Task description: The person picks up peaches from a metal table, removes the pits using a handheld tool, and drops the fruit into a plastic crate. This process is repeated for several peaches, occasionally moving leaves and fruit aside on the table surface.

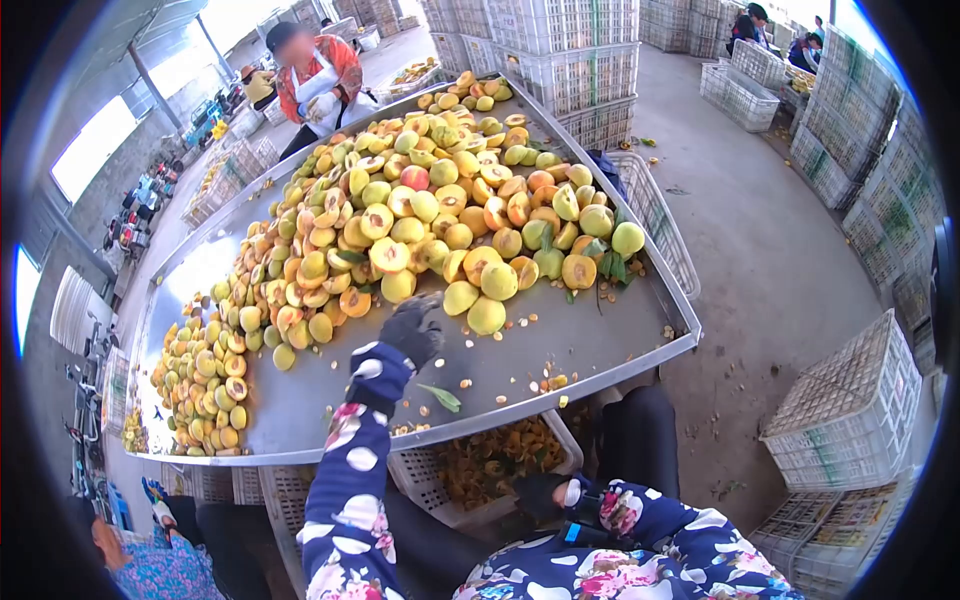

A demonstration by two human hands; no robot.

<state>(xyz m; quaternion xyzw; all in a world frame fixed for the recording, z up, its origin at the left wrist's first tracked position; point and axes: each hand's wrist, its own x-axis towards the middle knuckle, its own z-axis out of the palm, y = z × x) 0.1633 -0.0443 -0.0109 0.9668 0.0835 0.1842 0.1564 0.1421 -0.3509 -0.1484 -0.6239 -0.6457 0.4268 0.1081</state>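
My left hand (412, 330), in a dark glove, reaches over the metal table at the near edge of a large heap of yellow peaches (390, 256). Its fingers look stretched forward and no fruit shows in them. Many peaches are cut in half, some with the pit cavity showing. Just ahead and right of the hand sits a whole-looking peach (486, 316). My right hand (540, 495), also dark-gloved, is low near my lap, beside a white crate (575, 455) that holds brownish scraps (495, 460). Its fingers are too dark to make out.
The metal table (570, 345) has a raised rim, with loose pits and a green leaf (440, 398) on it. A person (315, 85) stands at the far side; another person's arm (165, 560) is at lower left. Stacked crates (565, 60) stand behind, more crates (845, 405) at right.
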